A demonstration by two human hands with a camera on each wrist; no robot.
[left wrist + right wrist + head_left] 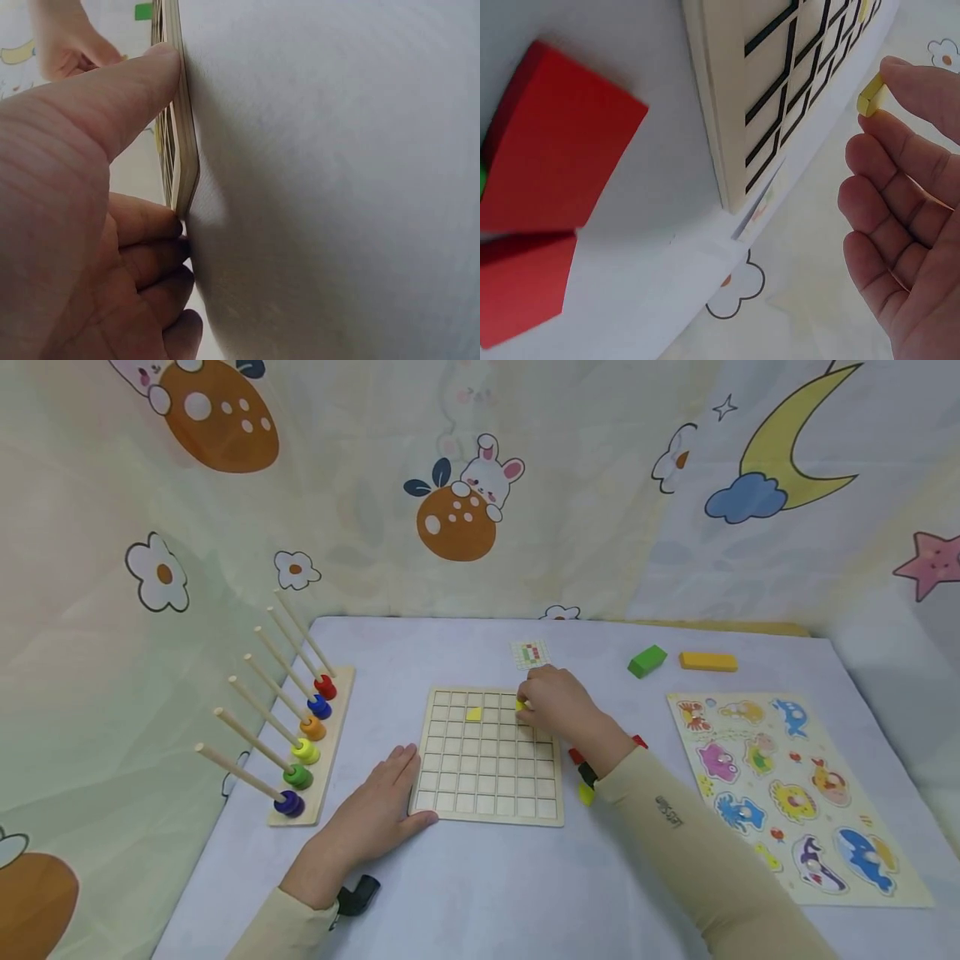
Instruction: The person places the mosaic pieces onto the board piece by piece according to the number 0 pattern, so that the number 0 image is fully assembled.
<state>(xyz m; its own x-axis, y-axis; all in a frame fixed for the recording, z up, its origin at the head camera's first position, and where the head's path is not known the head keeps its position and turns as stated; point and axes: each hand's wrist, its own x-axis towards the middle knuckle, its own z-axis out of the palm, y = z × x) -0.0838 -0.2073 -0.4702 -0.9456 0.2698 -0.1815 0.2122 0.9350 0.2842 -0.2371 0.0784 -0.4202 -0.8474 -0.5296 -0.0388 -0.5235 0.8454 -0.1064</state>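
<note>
Pinched between thumb and forefinger of the right hand, a yellow tile is held above the far right part of the grid board; the other fingers are loosely bent. With its fingers extended, the left hand is rested against the board's near left corner, nothing being gripped. Another yellow tile is seated in the grid. If released off-centre, the held tile could be caught askew on a divider. Red blocks beside the board could be knocked by the right sleeve. Beyond the board, a pattern card is laid.
</note>
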